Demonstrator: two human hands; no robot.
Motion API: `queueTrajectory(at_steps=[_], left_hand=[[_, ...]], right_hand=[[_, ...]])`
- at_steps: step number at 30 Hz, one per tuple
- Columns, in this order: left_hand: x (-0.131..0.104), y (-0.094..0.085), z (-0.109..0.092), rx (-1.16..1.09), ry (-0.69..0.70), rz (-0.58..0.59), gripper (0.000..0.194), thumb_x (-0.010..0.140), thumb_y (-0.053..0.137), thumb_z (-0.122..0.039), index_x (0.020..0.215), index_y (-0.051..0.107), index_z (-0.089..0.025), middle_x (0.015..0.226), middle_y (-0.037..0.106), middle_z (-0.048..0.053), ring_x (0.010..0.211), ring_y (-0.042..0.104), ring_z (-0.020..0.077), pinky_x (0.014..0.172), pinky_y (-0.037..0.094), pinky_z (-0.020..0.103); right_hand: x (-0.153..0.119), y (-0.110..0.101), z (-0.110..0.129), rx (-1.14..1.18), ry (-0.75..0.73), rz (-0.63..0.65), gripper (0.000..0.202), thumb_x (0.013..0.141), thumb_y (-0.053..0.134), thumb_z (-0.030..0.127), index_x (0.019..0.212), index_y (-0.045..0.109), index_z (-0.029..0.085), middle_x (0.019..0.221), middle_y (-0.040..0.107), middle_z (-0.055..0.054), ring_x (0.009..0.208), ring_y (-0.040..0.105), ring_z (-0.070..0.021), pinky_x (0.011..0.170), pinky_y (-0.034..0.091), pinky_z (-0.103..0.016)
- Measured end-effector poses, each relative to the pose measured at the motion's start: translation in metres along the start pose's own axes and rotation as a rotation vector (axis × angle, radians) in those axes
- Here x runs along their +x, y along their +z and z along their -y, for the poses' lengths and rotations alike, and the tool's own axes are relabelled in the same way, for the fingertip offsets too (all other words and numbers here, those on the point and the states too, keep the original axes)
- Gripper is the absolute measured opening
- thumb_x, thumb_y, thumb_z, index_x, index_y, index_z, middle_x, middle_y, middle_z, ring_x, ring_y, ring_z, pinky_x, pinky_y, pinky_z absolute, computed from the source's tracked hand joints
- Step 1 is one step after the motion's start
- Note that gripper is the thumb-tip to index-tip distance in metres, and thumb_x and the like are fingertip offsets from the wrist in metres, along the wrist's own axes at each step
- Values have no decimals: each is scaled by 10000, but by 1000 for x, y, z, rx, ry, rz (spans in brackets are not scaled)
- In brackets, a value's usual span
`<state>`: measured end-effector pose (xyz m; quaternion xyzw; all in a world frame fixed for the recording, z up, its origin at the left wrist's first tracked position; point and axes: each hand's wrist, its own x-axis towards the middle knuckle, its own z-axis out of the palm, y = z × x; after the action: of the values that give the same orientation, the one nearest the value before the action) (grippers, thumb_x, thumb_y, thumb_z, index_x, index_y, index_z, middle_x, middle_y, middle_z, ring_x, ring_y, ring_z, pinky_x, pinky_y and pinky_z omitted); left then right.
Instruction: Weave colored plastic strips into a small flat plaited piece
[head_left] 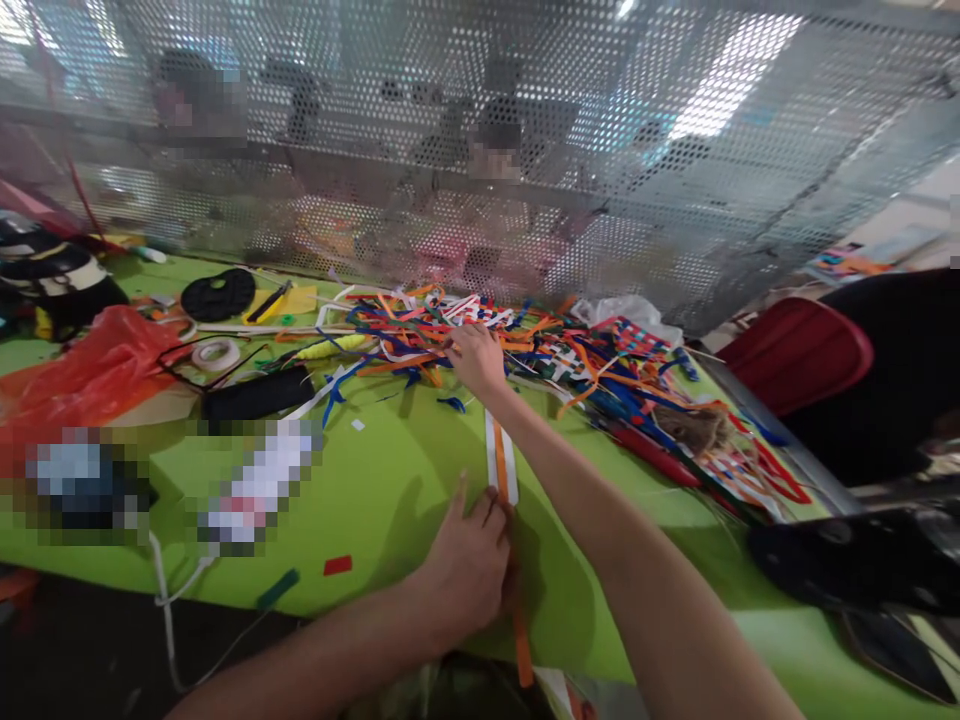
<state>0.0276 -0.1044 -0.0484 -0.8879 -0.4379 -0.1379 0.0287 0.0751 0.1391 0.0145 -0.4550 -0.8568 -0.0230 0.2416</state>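
Two hands (469,565) (474,358), one strip pile (555,350)

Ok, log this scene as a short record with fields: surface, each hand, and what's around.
surface: green table
left hand: left hand pressing flat on the near end of white and orange strips
right hand: right hand reaching into the pile of coloured strips, fingers at its near edge
left of hands: tape roll, black case, red plastic bag
behind: perforated metal screen
right: red chair
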Motion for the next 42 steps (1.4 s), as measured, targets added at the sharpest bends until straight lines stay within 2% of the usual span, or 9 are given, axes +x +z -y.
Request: queueTrajectory(at_steps=[3, 8, 14, 20, 25, 29, 33, 37, 42], left_hand=[[1, -3, 0, -1, -10, 25, 545, 992, 380, -399, 1403, 550, -83, 1370, 610, 196, 1326, 508, 329, 1207, 213, 624], [1, -7, 0, -20, -22, 76, 585, 973, 408, -433, 1409, 542, -66, 1412, 587, 203, 1365, 479, 322, 1207, 226, 608], [-2, -7, 2, -64, -41, 59, 561, 962, 419, -383, 1402, 543, -59, 1431, 576, 207, 1376, 483, 313, 1196, 221, 640], [-5, -6, 1, -74, -53, 52, 568, 966, 408, -379, 1413, 522, -48, 1458, 555, 199, 1388, 477, 297, 1202, 212, 640], [-5, 0, -1, -64, -61, -8, 541, 959, 436, -386, 1383, 560, -74, 1426, 588, 187, 1358, 505, 291, 1218, 161, 641], [-6, 7, -2, -62, -62, -71, 516, 961, 465, -407, 1359, 590, -104, 1396, 618, 164, 1330, 529, 286, 1233, 122, 629], [-6, 11, -2, -66, -73, -92, 502, 968, 456, -409, 1359, 598, -127, 1388, 628, 147, 1321, 537, 282, 1240, 99, 619], [-6, 13, -2, -83, -85, -53, 512, 958, 466, -409, 1380, 588, -146, 1413, 612, 133, 1338, 522, 283, 1246, 106, 606], [-6, 10, -2, -95, -88, 1, 525, 964, 457, -420, 1389, 576, -135, 1422, 607, 123, 1353, 506, 285, 1239, 151, 611]], right_hand=[[5, -18, -6, 144, 46, -76, 137, 893, 567, 224, 905, 703, 215, 973, 740, -99, 1021, 622, -285, 913, 452, -430], [7, -45, -27, 583, 107, -202, 36, 826, 627, 236, 841, 637, 205, 821, 694, -23, 786, 643, -187, 778, 510, -336], [-11, -81, -54, 955, 131, -389, 161, 776, 744, 198, 845, 600, 218, 851, 674, 28, 869, 667, -140, 821, 538, -303], [-23, -125, -85, 1097, 144, -477, 155, 852, 713, 317, 900, 582, 249, 982, 729, 37, 1001, 707, -153, 809, 552, -279], [-34, -142, -106, 1089, 198, -544, 205, 860, 685, 421, 938, 551, 287, 1006, 717, 8, 987, 709, -182, 754, 603, -317], [-43, -146, -116, 1190, 245, -518, 185, 854, 667, 388, 928, 529, 289, 872, 672, 43, 784, 690, -129, 692, 588, -276], [-63, -145, -111, 1292, 356, -370, 233, 781, 743, 342, 867, 541, 265, 750, 612, 56, 606, 591, -101, 597, 537, -234], [-96, -135, -102, 1303, 427, -210, 288, 710, 819, 332, 855, 585, 247, 699, 594, 56, 591, 556, -95, 579, 490, -216], [-132, -115, -111, 1096, 470, 38, 297, 655, 833, 374, 839, 656, 222, 766, 653, 22, 711, 619, -131, 728, 501, -273]])
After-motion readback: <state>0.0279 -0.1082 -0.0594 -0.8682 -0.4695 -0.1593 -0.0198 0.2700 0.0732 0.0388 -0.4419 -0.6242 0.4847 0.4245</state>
